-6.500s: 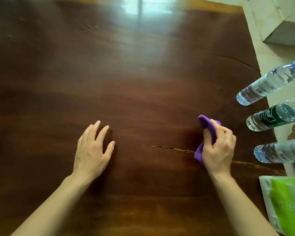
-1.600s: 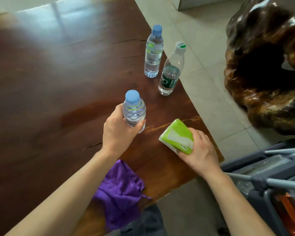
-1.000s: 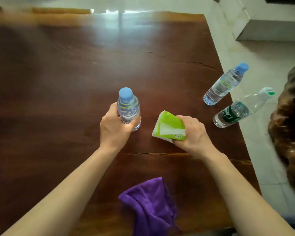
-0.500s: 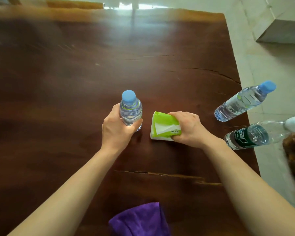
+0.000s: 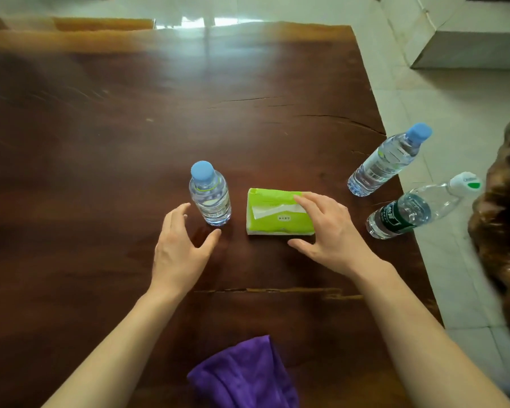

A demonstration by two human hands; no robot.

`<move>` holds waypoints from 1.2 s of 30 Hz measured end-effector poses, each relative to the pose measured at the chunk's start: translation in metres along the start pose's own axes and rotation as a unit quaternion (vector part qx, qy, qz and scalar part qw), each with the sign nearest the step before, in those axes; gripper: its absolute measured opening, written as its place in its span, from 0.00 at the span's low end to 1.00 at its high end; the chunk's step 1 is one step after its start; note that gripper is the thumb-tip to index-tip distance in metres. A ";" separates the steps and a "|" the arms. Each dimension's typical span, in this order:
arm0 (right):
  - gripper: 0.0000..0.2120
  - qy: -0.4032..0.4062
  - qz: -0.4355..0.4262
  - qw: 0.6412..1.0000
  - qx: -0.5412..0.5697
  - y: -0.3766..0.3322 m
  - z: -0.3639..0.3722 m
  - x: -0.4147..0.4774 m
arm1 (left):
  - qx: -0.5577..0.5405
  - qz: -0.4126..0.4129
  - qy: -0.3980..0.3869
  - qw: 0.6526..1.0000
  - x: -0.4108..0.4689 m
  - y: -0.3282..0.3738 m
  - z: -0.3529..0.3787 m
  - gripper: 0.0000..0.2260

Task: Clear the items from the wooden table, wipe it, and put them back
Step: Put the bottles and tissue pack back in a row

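A blue-capped water bottle [image 5: 209, 195] stands upright mid-table on the dark wooden table [image 5: 100, 142]. My left hand [image 5: 180, 248] hovers just below and left of it, fingers spread, holding nothing. A green tissue pack [image 5: 277, 212] lies flat to the bottle's right. My right hand [image 5: 330, 231] is open beside its right end, with fingertips resting on its top edge. A purple cloth [image 5: 245, 375] is bunched at the near table edge between my arms.
Two more bottles stand near the right table edge: a blue-capped bottle [image 5: 386, 160] and a green-labelled bottle [image 5: 409, 212] with a white cap. A long crack [image 5: 277, 290] runs across the wood. Tiled floor [image 5: 454, 113] and a dark carved wooden object [image 5: 504, 216] lie to the right.
Both hands have let go: the left has released the bottle and drawn back, and the right has set the tissue pack flat on the table and opened.
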State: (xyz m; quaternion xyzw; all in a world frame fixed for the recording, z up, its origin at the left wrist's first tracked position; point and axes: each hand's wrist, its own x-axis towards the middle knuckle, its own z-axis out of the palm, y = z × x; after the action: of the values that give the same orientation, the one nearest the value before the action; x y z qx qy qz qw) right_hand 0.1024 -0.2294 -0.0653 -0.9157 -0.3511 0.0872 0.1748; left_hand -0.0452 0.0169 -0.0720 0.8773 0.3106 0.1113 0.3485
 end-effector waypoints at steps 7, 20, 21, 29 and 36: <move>0.17 0.143 0.055 0.988 0.015 -0.007 -0.008 -0.082 | 0.102 0.164 0.015 0.981 -0.054 -0.004 -0.007 0.18; 0.22 0.330 0.356 0.850 0.203 0.054 -0.035 -0.124 | -0.071 0.173 -0.113 0.976 -0.022 0.143 0.084 0.10; 0.26 0.328 0.355 0.850 0.208 0.062 -0.036 -0.120 | -0.073 0.180 -0.120 0.974 -0.014 0.154 0.094 0.11; 0.42 0.308 0.312 0.864 0.247 0.102 -0.031 -0.085 | -0.071 0.177 -0.184 0.964 0.047 0.218 0.171 0.35; 0.37 0.307 0.303 0.863 0.263 0.124 -0.031 -0.072 | -0.111 0.189 -0.236 0.947 0.077 0.249 0.212 0.35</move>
State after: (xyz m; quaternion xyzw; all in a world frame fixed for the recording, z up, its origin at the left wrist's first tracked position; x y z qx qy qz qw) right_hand 0.1336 -0.3719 -0.0816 -0.8776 0.0507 -0.0610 0.4727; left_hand 0.2187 -0.1904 -0.0593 0.8768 0.0333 -0.0015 0.4797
